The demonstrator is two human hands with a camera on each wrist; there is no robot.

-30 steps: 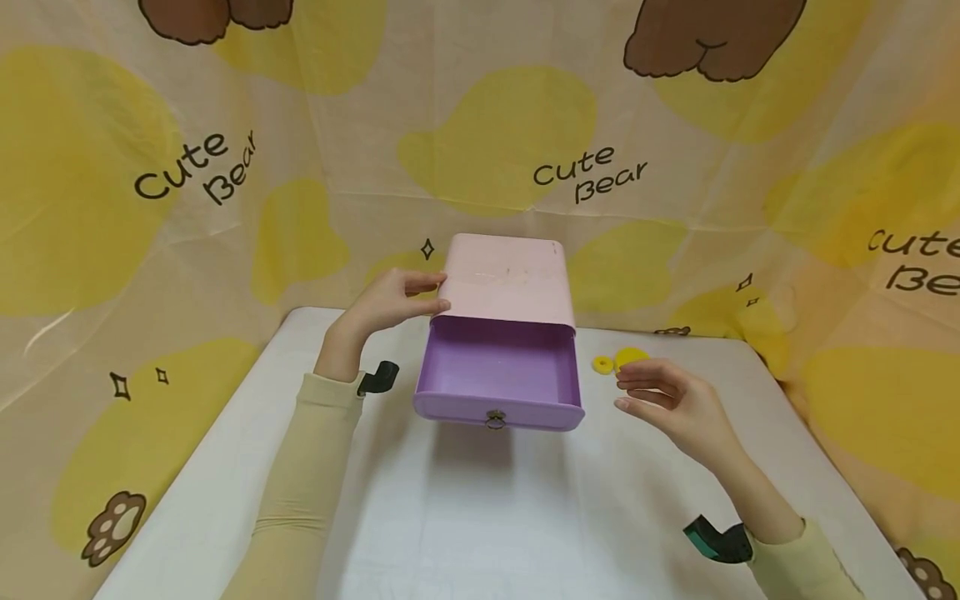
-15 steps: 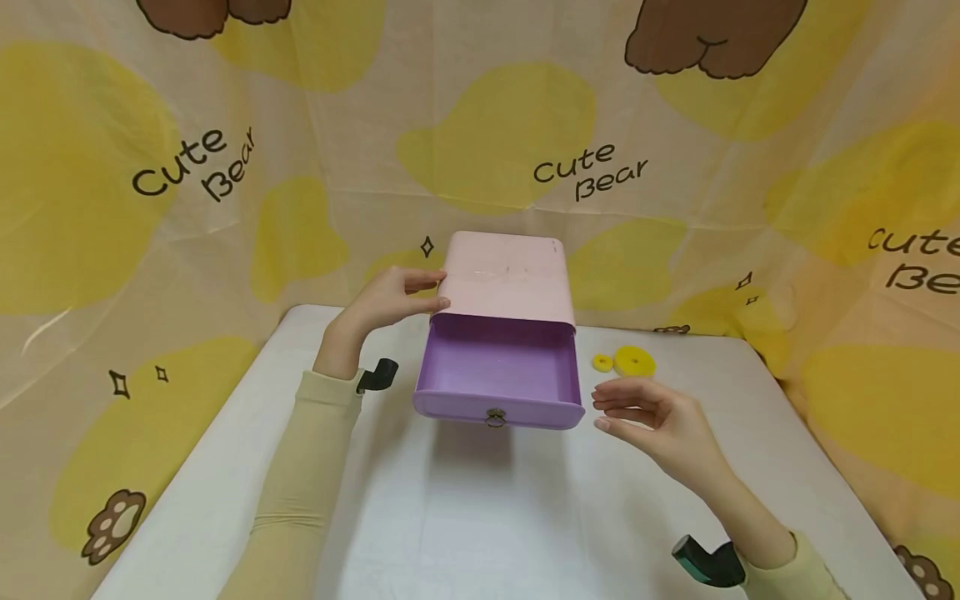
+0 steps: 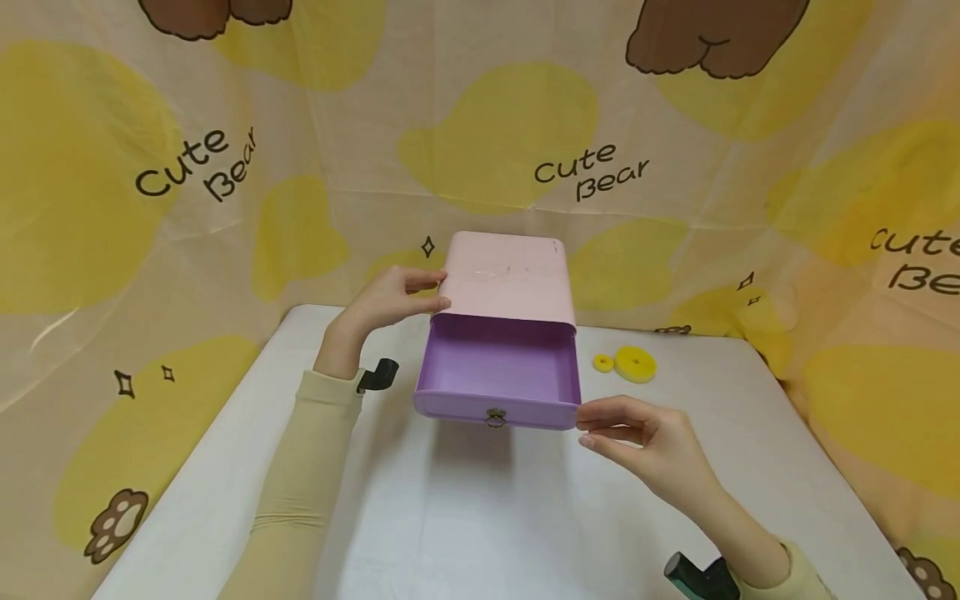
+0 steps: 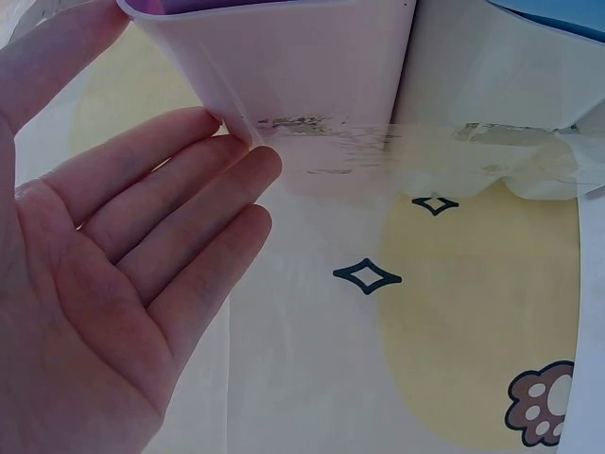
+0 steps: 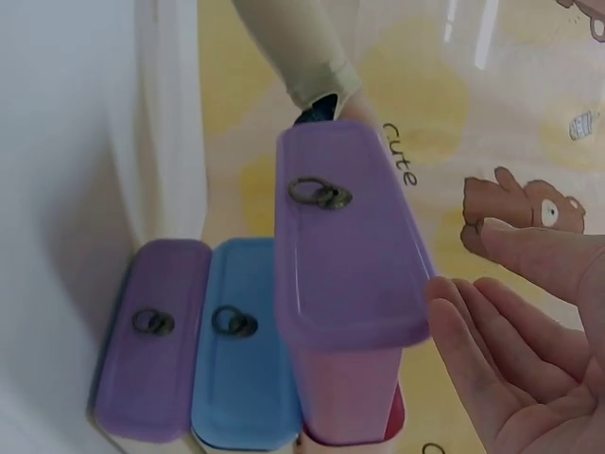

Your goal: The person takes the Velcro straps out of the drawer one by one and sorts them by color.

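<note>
A small drawer cabinet (image 3: pixel 510 279) with a pale pink top stands mid-table. Its top purple drawer (image 3: pixel 497 367) is pulled out, and nothing lies inside. A ring pull (image 3: pixel 495 417) hangs on the drawer front. My left hand (image 3: pixel 375 302) rests straight fingertips on the cabinet's left side, thumb near the top's front edge. My right hand (image 3: pixel 652 446) touches the drawer's front right corner with fairly straight fingers, thumb apart below. In the right wrist view, a blue drawer (image 5: pixel 246 340) and another purple drawer (image 5: pixel 151 340) lie below it, both pushed in.
Two yellow round pieces with centre holes, a small one (image 3: pixel 602 363) and a larger one (image 3: pixel 635 364), lie on the white table (image 3: pixel 480 525) right of the cabinet. A bear-print cloth (image 3: pixel 480 108) hangs close behind and at the sides.
My right hand has moved left and toward me, from beside the yellow pieces to the drawer's front corner, uncovering the larger piece. The left hand and the drawer have stayed put.
</note>
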